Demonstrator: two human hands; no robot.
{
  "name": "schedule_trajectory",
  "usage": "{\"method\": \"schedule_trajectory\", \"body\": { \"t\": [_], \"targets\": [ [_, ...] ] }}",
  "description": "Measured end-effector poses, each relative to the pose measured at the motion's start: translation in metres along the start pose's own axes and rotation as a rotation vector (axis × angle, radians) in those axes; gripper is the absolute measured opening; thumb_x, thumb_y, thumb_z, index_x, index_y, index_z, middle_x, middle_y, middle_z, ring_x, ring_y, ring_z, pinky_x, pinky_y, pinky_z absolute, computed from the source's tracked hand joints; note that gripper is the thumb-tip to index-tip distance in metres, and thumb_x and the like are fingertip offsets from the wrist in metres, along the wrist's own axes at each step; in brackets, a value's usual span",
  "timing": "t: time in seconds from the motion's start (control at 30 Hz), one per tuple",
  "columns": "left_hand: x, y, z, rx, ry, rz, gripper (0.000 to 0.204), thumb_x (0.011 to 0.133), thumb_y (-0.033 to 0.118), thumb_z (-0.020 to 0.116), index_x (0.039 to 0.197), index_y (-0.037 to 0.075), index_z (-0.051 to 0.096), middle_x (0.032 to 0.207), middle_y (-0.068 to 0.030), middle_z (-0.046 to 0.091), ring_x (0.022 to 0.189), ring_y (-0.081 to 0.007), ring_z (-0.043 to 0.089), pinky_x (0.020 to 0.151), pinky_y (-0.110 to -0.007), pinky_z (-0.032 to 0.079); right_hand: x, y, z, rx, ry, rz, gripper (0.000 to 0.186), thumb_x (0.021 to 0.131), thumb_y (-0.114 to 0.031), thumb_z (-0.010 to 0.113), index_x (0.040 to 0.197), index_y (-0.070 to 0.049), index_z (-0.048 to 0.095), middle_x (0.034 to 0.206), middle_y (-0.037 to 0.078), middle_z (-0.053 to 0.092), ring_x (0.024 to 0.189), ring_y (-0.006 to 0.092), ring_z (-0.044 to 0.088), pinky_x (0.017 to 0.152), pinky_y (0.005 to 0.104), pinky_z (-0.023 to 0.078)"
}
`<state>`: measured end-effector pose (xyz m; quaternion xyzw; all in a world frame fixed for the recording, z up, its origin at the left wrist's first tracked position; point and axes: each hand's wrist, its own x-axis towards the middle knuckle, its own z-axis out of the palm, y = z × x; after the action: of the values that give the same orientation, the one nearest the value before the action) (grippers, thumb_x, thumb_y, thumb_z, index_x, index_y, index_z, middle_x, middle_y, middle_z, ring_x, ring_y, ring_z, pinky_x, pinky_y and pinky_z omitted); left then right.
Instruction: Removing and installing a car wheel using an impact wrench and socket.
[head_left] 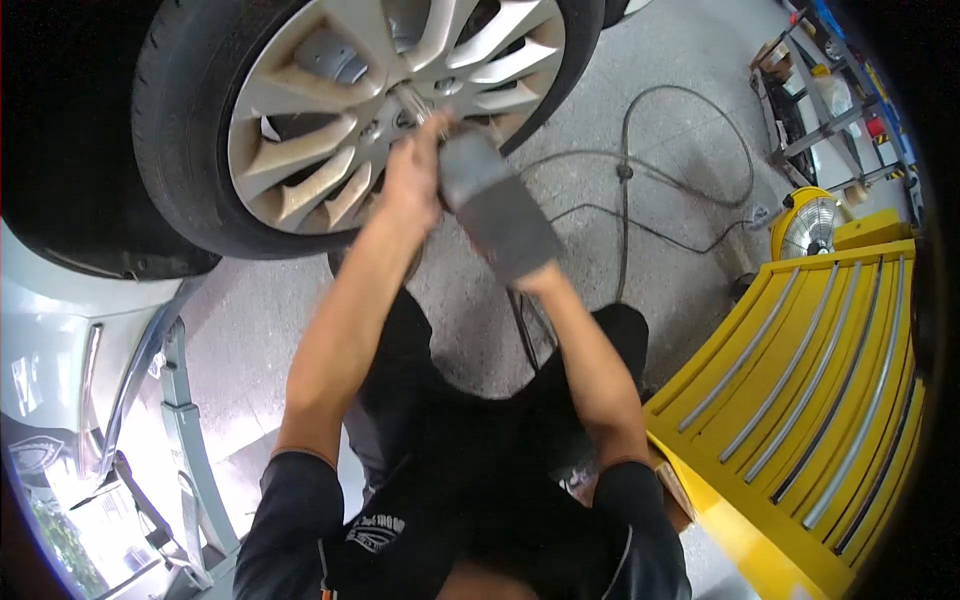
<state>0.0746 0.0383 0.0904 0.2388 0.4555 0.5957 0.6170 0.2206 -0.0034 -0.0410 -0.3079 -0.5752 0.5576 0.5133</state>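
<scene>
A silver multi-spoke alloy wheel (pixel 345 110) with its black tyre (pixel 185 140) is in front of me at the upper left. A grey and black impact wrench (pixel 505 225), smeared by motion, points at the wheel's hub area. Its metal socket shaft (pixel 412 102) reaches a lug nut position near the hub centre. My left hand (pixel 415 170) is closed around the front of the shaft. My right hand (pixel 540 278) is mostly hidden behind the wrench body, gripping it from below; only the wrist end shows. Dark hose runs down beneath the wrench.
A black air hose (pixel 624 240) loops over the grey floor. To my right stands a yellow ribbed cart (pixel 740 400) with metal strips, a yellow fan (pixel 808 225) behind it. A shelf rack (pixel 825 130) is farther back. The car body (pixel 60 330) and a grey lift arm (pixel 178 390) are left.
</scene>
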Motion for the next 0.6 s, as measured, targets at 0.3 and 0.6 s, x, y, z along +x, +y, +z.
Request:
{"method": "schedule_trajectory", "body": {
  "t": [0.3,0.6],
  "targets": [
    [-0.003,-0.073,-0.005,-0.011,-0.015,-0.187,0.029,0.092,0.027,0.053,0.111,0.006,0.055,0.096,-0.014,0.062,0.085,-0.0281,0.063,0.078,-0.042,0.054,-0.058,0.04,-0.045,-0.151,-0.157,0.162,0.027,0.082,-0.007,0.062,0.108,-0.001,0.059,0.1,0.007,0.064,0.09,0.0147,0.059,0.08,0.0308,0.048],
    [0.038,-0.039,0.003,0.034,0.017,-0.189,0.041,0.087,0.03,0.062,0.114,0.001,0.053,0.11,-0.0153,0.059,0.095,-0.0279,0.059,0.087,-0.042,0.048,0.002,0.019,-0.039,-0.939,-0.144,-0.504,0.036,0.077,-0.018,0.066,0.11,-0.004,0.061,0.113,0.016,0.059,0.106,0.0307,0.055,0.092,0.0374,0.044]
  ]
}}
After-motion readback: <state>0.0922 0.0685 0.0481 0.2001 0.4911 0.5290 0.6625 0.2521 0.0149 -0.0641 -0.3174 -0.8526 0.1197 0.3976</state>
